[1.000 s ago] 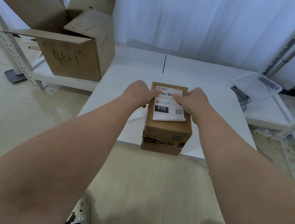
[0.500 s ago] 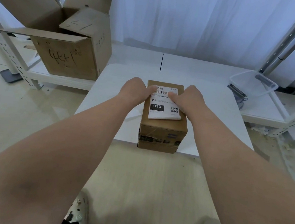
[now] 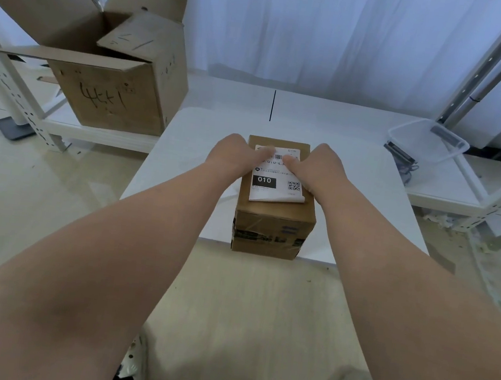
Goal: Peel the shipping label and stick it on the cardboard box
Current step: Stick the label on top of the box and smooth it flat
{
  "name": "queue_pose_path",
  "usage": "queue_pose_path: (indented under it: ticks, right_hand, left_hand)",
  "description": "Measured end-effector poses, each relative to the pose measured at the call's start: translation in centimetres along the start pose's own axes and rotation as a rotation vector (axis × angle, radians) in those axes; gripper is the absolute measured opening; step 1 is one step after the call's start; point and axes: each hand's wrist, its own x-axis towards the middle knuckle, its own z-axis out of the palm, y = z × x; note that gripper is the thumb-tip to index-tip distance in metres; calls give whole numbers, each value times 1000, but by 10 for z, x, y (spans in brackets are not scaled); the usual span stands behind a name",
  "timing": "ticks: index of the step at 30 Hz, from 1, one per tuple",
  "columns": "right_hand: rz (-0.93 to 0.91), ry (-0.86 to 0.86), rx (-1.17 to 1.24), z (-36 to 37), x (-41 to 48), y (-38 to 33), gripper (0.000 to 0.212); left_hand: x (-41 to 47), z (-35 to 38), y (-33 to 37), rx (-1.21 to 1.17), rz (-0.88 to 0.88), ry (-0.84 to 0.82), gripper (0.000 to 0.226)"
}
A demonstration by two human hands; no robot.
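Much of the shipping label (image 3: 272, 181) was covered. The left hand (image 3: 235, 157) and the right hand (image 3: 319, 168) lay on its far half, fingers stretched out nearly flat and pressing down, gripping nothing; the thumbs almost met over the barcode. The fingertips of both hands were hidden behind the knuckles, so how they curled at the far edge could not be told. Only scraps of print showed between the hands: part of a barcode and a code line reading something like "010-L3", its ends covered. Below that a line of small print was too fine to read. Clear enough were a black block with "010" in white and a QR code beside it. The label's near right corner curled up off the cardboard.

The label sat on top of the small cardboard box (image 3: 273, 223), which stood at the near edge of the white table (image 3: 191, 152), dark tape across its front, the print on it blurred.

On the low shelf to the left, a large open carton (image 3: 113, 93) bore a black scrawl that was not legible.
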Motion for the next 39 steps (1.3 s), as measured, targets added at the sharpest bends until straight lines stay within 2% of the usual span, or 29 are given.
queue_pose_path:
  ticks: [11,15,18,23,26,30,33,35,39]
  right_hand:
    - [7,2,12,1,2,4,58]
    - [-5,6,56,0,3,4,60]
    - [-20,-9,129,-1,2,7,61]
    - [-116,-18,295,1,-5,16,74]
    - [-163,-53,258,-3,-5,16,81]
    - [-116,-119,218,-2,-2,3,89]
    - [-37,-93,201,5,4,-6,96]
    - [-14,-50,176,6,8,-8,90]
    - [-36,54,216,5,14,-2,57]
  left_hand:
    - [-3,0,3,-61,-1,-49,47]
    - [-5,-5,2,-85,-12,-55,54]
    - [-3,-9,-3,-160,-46,-69,47]
    - [-2,-9,-10,-162,16,-36,43]
    - [-2,-14,-18,-217,4,-107,44]
    - [-3,-17,-23,-257,25,-184,43]
    - [-2,-15,-25,-306,32,-184,43]
    - [-2,-14,-26,-325,29,-186,42]
    - [-2,-14,-24,-324,27,-190,41]
